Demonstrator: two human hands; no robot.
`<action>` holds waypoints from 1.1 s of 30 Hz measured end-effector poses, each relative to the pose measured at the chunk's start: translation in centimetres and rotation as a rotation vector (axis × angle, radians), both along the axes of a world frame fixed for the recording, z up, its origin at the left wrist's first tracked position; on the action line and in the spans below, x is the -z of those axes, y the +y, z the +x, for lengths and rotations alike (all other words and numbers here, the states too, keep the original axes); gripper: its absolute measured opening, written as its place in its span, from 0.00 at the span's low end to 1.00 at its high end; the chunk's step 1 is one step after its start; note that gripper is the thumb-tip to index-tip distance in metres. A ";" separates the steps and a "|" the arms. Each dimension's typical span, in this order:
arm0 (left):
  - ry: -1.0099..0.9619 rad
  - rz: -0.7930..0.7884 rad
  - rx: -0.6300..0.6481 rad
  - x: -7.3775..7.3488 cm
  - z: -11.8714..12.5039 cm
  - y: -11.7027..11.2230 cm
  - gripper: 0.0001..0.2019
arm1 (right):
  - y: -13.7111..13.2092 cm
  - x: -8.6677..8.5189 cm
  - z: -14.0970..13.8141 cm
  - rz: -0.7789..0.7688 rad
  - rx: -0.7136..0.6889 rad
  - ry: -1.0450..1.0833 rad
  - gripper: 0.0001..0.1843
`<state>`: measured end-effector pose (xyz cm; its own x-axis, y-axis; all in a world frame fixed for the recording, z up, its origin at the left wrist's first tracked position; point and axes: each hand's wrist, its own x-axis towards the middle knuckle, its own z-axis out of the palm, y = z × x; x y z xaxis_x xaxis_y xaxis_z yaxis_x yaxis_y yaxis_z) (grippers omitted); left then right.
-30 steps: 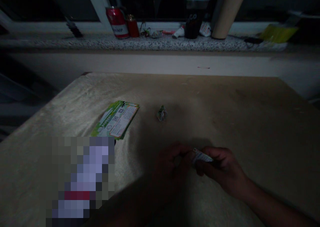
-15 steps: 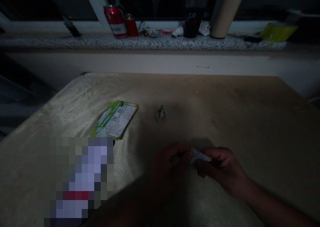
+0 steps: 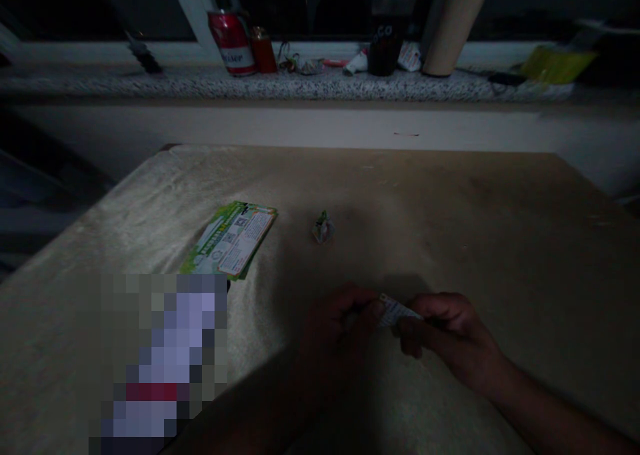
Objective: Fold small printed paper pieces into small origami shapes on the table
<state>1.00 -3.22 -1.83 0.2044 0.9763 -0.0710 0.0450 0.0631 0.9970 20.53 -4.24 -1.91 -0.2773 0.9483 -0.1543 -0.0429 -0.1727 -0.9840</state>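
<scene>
Between my two hands is a small folded piece of printed paper [image 3: 393,311], pale with fine markings. My left hand [image 3: 345,325] pinches its left end between thumb and fingers. At its right end, my right hand [image 3: 445,328] grips it with the thumb on top. Beyond my hands, a small folded paper shape [image 3: 323,228] in green and white stands on the table. To its left lies a stack of green and white printed leaflets [image 3: 230,241]. Dim light hides the fine detail of the folds.
The table [image 3: 500,208] has a pale cover and ends at a wall below a granite sill [image 3: 300,88]. On the sill stand a red can [image 3: 233,45], an orange jar [image 3: 263,51], a dark cup [image 3: 385,41] and a cardboard tube [image 3: 455,28]. A pixelated patch [image 3: 165,355] covers the lower left.
My right thumb and fingers have shifted slightly on the folded paper, and a little more of its surface shows. The left hand stays almost where it was.
</scene>
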 end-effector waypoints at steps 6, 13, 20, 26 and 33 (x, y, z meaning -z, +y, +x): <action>-0.102 -0.056 0.008 -0.5 0.0 0.2 0.11 | 0.2 0.0 0.1 -0.051 -0.091 0.088 0.19; -0.029 -0.016 -0.029 -0.2 -0.6 0.3 0.08 | 0.2 -0.3 0.0 -0.019 -0.031 0.039 0.18; 0.034 0.042 -0.049 -0.3 -0.4 0.2 0.09 | -0.1 -0.4 -0.2 0.056 0.074 -0.019 0.14; 0.008 0.013 -0.028 -0.4 -0.3 0.3 0.09 | -0.1 -0.2 -0.3 0.038 0.095 0.034 0.14; 0.009 0.019 -0.042 0.2 -0.4 0.3 0.09 | 0.0 -0.1 -0.3 -0.008 0.110 0.092 0.15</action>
